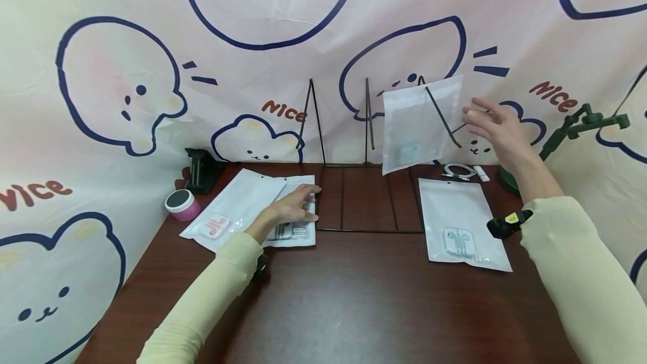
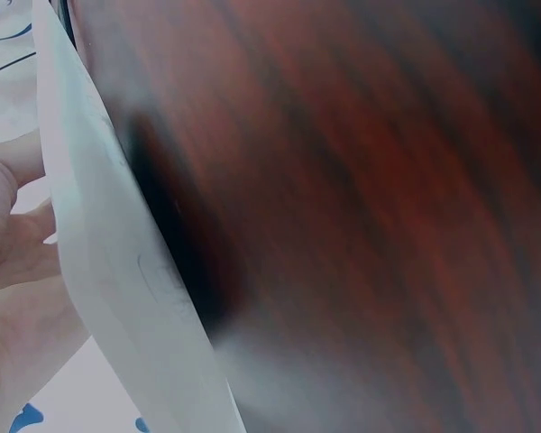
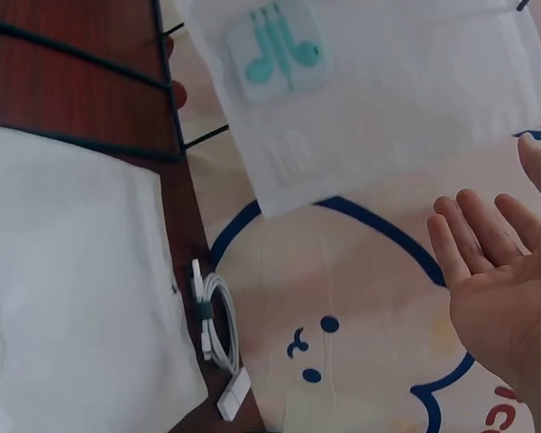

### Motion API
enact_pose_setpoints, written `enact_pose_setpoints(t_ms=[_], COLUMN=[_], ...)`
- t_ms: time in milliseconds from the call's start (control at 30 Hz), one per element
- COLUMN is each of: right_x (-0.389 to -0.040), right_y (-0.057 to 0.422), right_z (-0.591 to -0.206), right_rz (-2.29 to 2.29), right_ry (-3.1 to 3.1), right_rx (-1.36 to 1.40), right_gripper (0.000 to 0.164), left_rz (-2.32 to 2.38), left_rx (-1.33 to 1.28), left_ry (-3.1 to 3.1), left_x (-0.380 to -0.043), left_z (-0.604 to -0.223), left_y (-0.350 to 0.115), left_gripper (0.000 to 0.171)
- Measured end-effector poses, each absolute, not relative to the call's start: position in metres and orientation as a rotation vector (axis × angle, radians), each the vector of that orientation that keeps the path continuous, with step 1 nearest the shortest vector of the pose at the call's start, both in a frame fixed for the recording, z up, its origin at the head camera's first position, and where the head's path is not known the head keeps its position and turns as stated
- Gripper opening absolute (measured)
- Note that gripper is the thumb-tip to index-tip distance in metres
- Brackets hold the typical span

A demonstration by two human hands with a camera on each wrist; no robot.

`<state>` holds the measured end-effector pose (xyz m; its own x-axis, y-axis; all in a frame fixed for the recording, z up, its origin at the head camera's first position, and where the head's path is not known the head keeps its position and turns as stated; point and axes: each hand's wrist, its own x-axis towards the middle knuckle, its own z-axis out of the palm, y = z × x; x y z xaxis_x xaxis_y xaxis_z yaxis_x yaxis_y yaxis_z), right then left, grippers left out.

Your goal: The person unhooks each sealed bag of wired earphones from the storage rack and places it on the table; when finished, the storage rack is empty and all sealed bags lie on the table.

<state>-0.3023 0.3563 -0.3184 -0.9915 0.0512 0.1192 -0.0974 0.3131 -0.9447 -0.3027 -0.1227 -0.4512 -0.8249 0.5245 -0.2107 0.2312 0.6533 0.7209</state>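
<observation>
A white zip pouch with teal earphones in a clear case hangs from the right hook of a black wire rack. My right hand is just right of it, fingers spread and holding nothing. In the right wrist view the palm faces the pouch, with a gap between. My left hand is over the right one of two overlapping pouches on the table's left, its fingers reaching the right edge. That pouch has a dark and grey item inside; the other pouch shows pink earphones.
Another pouch with teal earphones lies right of the rack. Behind it are a coiled white cable and a small white block. A green stand is at the right; a pink jar and black holder are at the left.
</observation>
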Motion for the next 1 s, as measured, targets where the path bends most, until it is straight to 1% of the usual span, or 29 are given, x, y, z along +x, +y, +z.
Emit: enact_pose_setpoints(t_ms=[300, 467, 733, 867, 1000], right_x=[-0.313, -0.311, -0.304, -0.298, -0.291], right_y=[0.338, 0.329, 0.318, 0.315, 0.315], right_z=[-0.308, -0.304, -0.298, -0.297, -0.299], right_rz=[1.83, 1.901, 2.046, 2.076, 2.12], right_ry=[-2.358, -2.28, -2.118, -2.052, -1.983], right_rx=[-0.009, -0.009, -0.054, -0.002, 0.064], right_gripper=[0.071, 0.066, 0.065, 0.059, 0.049], left_rz=[0.994, 0.993, 1.006, 1.012, 1.009], left_rx=[0.615, 0.613, 0.592, 0.589, 0.586], left_ry=[2.476, 2.477, 2.458, 2.453, 2.458], left_x=[-0.303, -0.303, -0.304, -0.303, -0.303], left_z=[-0.449, -0.45, -0.452, -0.452, -0.452], left_y=[-0.12, -0.12, -0.121, -0.121, -0.121], left_gripper=[0.078, 0.078, 0.078, 0.078, 0.076])
